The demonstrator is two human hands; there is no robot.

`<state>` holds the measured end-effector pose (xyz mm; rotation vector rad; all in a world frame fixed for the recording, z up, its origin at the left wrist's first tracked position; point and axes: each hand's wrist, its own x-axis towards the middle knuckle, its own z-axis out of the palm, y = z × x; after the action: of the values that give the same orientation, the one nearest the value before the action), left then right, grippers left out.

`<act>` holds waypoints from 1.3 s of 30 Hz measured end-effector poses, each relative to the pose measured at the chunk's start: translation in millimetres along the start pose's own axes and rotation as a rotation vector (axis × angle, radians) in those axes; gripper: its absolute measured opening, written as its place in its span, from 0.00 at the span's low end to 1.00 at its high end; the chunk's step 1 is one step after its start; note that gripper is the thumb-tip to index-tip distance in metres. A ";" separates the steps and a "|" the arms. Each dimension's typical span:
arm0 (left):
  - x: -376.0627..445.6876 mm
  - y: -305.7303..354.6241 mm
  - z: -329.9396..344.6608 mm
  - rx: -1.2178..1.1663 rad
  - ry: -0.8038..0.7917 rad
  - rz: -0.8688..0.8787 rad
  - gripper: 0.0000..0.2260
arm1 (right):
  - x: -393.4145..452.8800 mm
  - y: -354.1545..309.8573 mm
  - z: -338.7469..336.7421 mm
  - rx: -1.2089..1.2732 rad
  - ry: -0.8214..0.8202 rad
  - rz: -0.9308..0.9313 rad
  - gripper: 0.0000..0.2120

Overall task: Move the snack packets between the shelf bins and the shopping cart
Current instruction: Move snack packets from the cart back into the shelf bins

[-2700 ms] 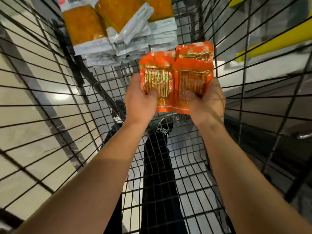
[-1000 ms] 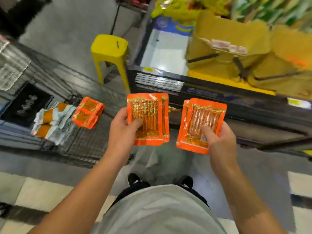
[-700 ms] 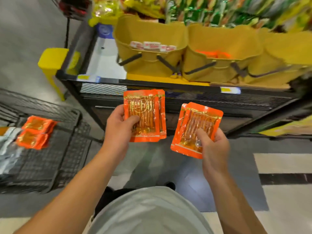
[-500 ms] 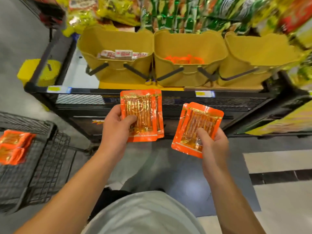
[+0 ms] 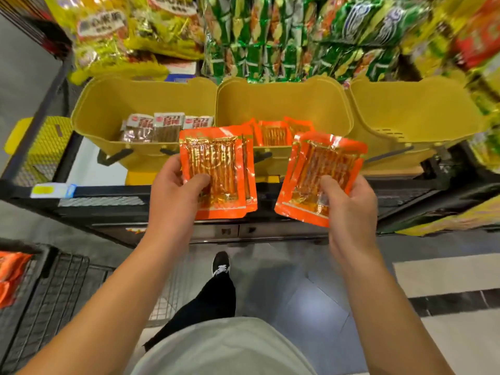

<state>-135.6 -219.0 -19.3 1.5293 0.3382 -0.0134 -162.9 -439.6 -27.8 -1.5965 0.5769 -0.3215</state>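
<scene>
The head camera looks down at two hands in front of a shelf. The left hand (image 5: 173, 196) grips a small stack of orange packets (image 5: 216, 171), thumb on top. The right hand (image 5: 349, 201) grips another orange stack (image 5: 316, 180), tilted a bit. Both stacks are held up just before the middle yellow bin (image 5: 284, 104), which has more orange packets (image 5: 273, 133) inside. The left bin (image 5: 108, 109) holds brown packets (image 5: 154, 128). The cart (image 5: 54, 293) sits low on the left.

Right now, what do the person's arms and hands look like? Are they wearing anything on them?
Both arms are bare as far up as the picture shows: no sleeves, gloves, watch or rings in view. The left hand and right hand each show a thumb on top. Below is a pale grey top.
</scene>
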 end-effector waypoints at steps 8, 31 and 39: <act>117.6 31.7 -4.7 -0.087 0.036 -0.003 0.13 | 98.0 -30.1 82.7 -0.085 -0.080 0.010 0.09; 214.7 34.0 3.4 -0.091 -0.002 -0.118 0.12 | 183.5 4.1 172.0 -1.128 -0.519 0.143 0.13; 197.7 42.5 40.3 0.052 -0.041 0.008 0.14 | 177.2 -54.7 150.3 -0.226 -0.564 0.241 0.11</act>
<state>70.5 -216.5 -22.1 1.5797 0.3011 -0.0469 73.2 -407.5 -14.7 -1.7144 0.3662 0.3800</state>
